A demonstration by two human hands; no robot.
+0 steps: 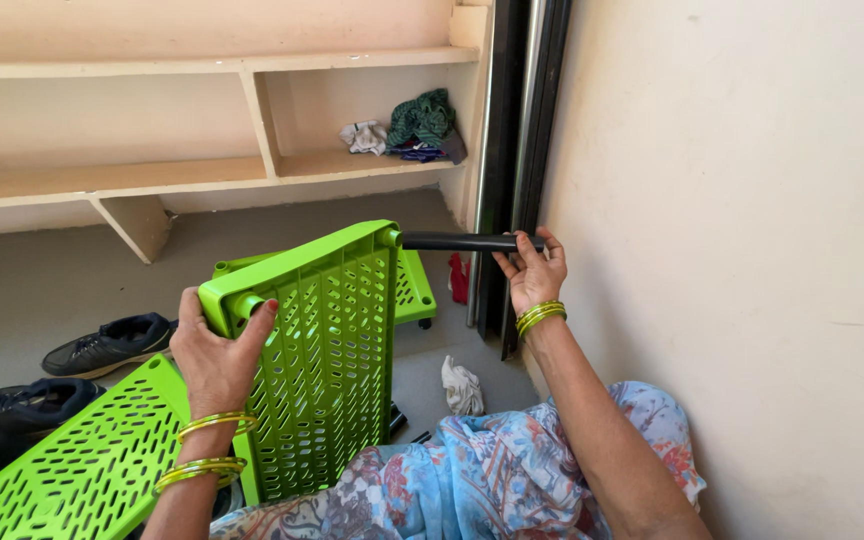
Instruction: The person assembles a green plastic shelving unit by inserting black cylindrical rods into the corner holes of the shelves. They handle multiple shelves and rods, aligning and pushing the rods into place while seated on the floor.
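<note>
Left hand (214, 362) fingers wrapped on corner of green perforated shelf panel (322, 350), held upright over lap. Right hand (532, 275) fingers pinch black tube (457, 241) seated at panel's top corner socket.

No packages, labels, signs or screens showing anywhere around you in this view.
</note>
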